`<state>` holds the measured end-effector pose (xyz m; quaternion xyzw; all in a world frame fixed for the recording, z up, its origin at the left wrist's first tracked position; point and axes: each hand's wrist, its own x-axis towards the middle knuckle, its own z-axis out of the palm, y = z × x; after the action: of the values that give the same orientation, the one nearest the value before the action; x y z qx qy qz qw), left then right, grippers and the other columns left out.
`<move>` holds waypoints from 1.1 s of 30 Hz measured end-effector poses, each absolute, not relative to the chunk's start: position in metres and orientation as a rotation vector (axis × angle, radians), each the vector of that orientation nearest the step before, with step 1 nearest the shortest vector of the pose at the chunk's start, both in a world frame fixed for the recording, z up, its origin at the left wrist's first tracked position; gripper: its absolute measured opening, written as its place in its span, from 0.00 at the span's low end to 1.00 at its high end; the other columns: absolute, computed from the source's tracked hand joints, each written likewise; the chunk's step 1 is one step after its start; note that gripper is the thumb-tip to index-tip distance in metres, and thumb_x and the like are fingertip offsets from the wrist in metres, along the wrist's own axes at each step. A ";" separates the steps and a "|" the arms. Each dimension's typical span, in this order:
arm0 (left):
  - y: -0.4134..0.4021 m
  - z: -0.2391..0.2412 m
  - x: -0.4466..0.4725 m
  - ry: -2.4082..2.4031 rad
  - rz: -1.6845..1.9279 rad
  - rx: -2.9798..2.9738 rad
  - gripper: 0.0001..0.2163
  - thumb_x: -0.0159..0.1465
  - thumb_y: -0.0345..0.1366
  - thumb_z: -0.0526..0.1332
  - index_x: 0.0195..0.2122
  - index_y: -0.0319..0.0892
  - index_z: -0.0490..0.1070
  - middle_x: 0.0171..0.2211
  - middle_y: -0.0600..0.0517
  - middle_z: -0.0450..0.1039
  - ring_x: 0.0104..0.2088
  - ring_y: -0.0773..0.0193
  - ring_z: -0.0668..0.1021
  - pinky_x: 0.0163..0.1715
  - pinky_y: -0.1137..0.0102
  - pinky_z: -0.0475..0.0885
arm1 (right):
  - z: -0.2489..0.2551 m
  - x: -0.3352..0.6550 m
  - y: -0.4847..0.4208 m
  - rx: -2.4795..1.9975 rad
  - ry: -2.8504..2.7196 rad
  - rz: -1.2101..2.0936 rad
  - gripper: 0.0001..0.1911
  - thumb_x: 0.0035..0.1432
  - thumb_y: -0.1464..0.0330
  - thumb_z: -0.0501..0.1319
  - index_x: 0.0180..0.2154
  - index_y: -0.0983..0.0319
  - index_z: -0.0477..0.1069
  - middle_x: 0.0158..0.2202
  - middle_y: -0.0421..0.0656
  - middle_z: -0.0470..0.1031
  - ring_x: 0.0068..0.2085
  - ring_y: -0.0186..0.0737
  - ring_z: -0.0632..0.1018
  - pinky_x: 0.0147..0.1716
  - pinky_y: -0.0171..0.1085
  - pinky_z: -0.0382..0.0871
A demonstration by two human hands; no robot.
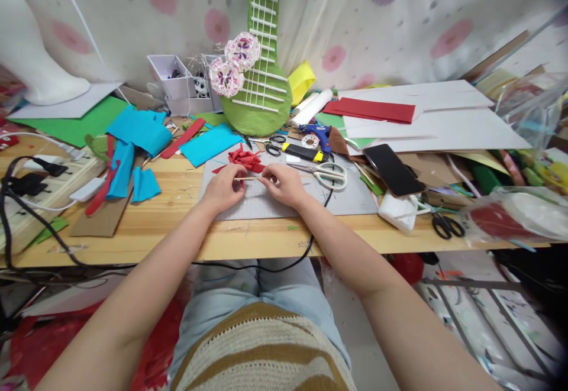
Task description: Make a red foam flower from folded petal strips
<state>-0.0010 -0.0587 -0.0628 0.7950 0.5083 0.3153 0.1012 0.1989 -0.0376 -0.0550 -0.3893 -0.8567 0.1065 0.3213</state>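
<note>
A thin pale wooden stick runs level between my two hands. My left hand pinches its left end, and my right hand pinches the right end. A little red paper shows beside my left fingertips; whether it is wrapped on the stick I cannot make out. Just beyond the fingers lies a crumpled red crepe paper flower, with red strips by it. Both hands are low over a grey cutting board. White-handled scissors lie right of my right hand.
Behind stand a green guitar-shaped craft and a white organiser. A box cutter, a blue glue gun and a phone lie to the right. Blue crepe paper and a power strip are left. A black cable crosses the front edge.
</note>
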 end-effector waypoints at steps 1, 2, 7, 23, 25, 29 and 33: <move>-0.060 -0.062 -0.003 1.480 0.946 2.317 0.16 0.53 0.30 0.57 0.44 0.42 0.63 0.36 0.52 0.69 0.34 0.66 0.72 0.33 0.71 0.68 | -0.055 0.198 -0.038 -1.022 -2.278 0.278 0.09 0.60 0.62 0.55 0.34 0.61 0.69 0.30 0.41 0.74 0.31 0.34 0.71 0.33 0.33 0.60; -0.062 -0.062 -0.005 1.461 0.949 2.304 0.18 0.53 0.31 0.58 0.46 0.43 0.62 0.36 0.53 0.68 0.32 0.67 0.72 0.32 0.72 0.68 | -0.056 0.197 -0.039 -1.036 -2.300 0.274 0.10 0.60 0.62 0.55 0.34 0.61 0.69 0.30 0.42 0.74 0.31 0.34 0.71 0.33 0.33 0.59; -0.069 -0.054 -0.013 1.496 0.875 2.406 0.14 0.55 0.35 0.59 0.43 0.43 0.65 0.36 0.52 0.69 0.33 0.66 0.72 0.33 0.71 0.68 | -0.060 0.194 -0.039 -1.135 -2.365 0.260 0.11 0.62 0.62 0.54 0.36 0.61 0.70 0.31 0.42 0.76 0.32 0.35 0.73 0.32 0.33 0.58; -0.071 -0.053 -0.010 1.508 0.751 2.593 0.10 0.58 0.38 0.58 0.41 0.43 0.68 0.38 0.52 0.73 0.36 0.65 0.75 0.34 0.72 0.67 | -0.062 0.181 -0.044 -0.930 -2.485 0.267 0.05 0.61 0.70 0.52 0.37 0.61 0.66 0.37 0.43 0.75 0.37 0.36 0.73 0.33 0.33 0.58; -0.071 -0.052 -0.009 1.503 0.718 2.631 0.08 0.58 0.38 0.58 0.38 0.43 0.69 0.36 0.52 0.72 0.35 0.64 0.75 0.33 0.71 0.67 | -0.062 0.180 -0.045 -0.925 -2.499 0.267 0.05 0.61 0.69 0.52 0.36 0.61 0.66 0.36 0.43 0.75 0.36 0.36 0.73 0.32 0.33 0.58; -0.071 -0.051 -0.010 1.493 0.704 2.655 0.06 0.57 0.35 0.56 0.34 0.43 0.71 0.34 0.52 0.72 0.34 0.64 0.74 0.32 0.71 0.67 | -0.061 0.180 -0.046 -0.949 -2.512 0.243 0.06 0.61 0.68 0.52 0.37 0.61 0.66 0.36 0.43 0.75 0.35 0.36 0.73 0.31 0.33 0.56; -0.072 -0.049 -0.012 1.610 0.750 2.601 0.07 0.52 0.31 0.56 0.32 0.43 0.70 0.34 0.52 0.73 0.35 0.62 0.74 0.34 0.69 0.67 | -0.059 0.187 -0.043 -0.997 -2.477 0.210 0.07 0.61 0.65 0.54 0.37 0.61 0.67 0.36 0.42 0.75 0.35 0.35 0.73 0.31 0.33 0.56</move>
<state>-0.0124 -0.0717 -0.0493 0.8258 0.5112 0.2381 -0.0037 0.1872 -0.0433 -0.0586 -0.3623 -0.9001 0.0764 0.2296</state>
